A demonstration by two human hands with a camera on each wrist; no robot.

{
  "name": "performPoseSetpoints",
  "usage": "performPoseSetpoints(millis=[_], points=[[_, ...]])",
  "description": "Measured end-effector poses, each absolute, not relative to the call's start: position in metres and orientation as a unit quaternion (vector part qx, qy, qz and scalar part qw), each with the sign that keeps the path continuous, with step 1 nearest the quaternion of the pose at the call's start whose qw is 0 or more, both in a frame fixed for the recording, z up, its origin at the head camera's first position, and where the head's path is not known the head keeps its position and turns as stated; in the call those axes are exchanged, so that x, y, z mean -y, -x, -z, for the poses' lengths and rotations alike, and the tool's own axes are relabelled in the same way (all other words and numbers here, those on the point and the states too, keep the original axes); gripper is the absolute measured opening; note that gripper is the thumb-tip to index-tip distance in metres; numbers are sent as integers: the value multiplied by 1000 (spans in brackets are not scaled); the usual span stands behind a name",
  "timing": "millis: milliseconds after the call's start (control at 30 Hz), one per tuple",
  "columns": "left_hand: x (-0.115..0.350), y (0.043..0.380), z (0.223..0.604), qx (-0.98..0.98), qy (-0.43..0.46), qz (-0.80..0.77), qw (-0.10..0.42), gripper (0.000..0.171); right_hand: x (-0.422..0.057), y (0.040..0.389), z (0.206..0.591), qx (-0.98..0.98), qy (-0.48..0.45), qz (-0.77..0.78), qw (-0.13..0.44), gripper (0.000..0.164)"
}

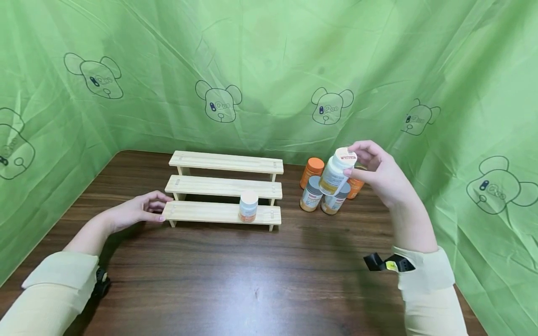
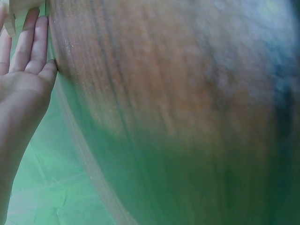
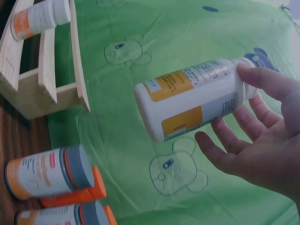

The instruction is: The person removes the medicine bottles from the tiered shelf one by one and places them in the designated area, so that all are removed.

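Note:
My right hand (image 1: 376, 168) pinches a white pill bottle (image 1: 334, 175) by its cap, thumb on one side and fingers on the other. The bottle (image 3: 187, 101) has a yellow and grey label and is held tilted in the air above the other bottles. At the left end of the lowest step of a three-step wooden display stand (image 1: 210, 212), my left hand (image 1: 136, 212) holds the plank's end between thumb and fingers. In the left wrist view only a corner of the stand (image 2: 13, 23) shows. A smaller white bottle (image 1: 248, 207) stands upright on the lowest step, right of its middle.
Two grey-capped bottles (image 1: 311, 196) stand right of the stand. Behind them are orange bottles (image 1: 312, 171), one partly hidden by the raised bottle and right hand. Dark wooden tabletop (image 1: 248, 275) lies in front; a green curtain (image 1: 269, 56) hangs around the back and sides.

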State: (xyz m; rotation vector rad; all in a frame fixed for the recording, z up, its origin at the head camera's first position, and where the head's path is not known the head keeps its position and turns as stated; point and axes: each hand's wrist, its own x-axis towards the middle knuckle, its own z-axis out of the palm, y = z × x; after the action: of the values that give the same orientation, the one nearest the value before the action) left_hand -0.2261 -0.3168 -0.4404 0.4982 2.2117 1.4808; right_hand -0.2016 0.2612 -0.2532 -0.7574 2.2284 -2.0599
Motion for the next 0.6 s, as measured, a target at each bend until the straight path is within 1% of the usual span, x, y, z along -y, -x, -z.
performPoseSetpoints(millis=[233,433,600], points=[[318,227,441,-799,-180,-532,217,55,-279,198,260,-708,250,661,5,40],[317,227,441,-801,-176,-530,216,55,-295,196,268,-687,266,677,5,44],[316,226,440,-804,-171,-526,216,56,-307,194,276,-676,271,685,10,43]])
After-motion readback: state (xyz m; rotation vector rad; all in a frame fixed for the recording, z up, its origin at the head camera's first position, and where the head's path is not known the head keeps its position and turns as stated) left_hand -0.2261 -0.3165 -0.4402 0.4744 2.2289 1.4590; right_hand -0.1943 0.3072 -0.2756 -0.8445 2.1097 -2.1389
